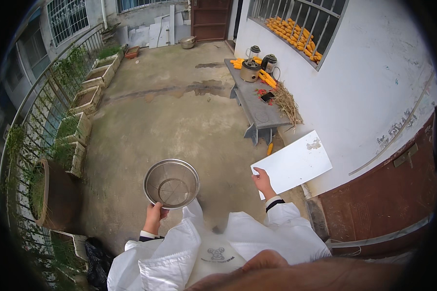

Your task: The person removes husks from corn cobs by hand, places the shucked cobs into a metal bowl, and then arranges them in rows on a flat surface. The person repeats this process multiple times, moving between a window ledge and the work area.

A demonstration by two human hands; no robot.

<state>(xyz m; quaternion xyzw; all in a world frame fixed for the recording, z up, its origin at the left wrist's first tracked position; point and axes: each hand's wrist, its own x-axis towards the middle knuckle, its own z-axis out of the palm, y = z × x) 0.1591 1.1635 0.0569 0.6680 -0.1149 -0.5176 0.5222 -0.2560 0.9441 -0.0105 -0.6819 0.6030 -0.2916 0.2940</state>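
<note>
My left hand (154, 218) grips the near rim of a round metal mesh strainer (172, 182), which is held out over the concrete floor. Its bowl has nothing in it, and a ring shows at its base. In my right hand (263, 182) is a flat white rectangular board (295, 165), pinched at its left edge with the thumb on top. The board slants up to the right and bears a worn grey patch near its far corner. Strainer and board are well apart.
A stone bench (256, 105) along the right wall bears a blender base (250, 71), corn cobs (267, 77), red chillies, a phone (267, 96) and dry stalks (287, 102). One cob (270, 149) lies below. Planters (87, 99) and a large pot (60, 192) line the left railing.
</note>
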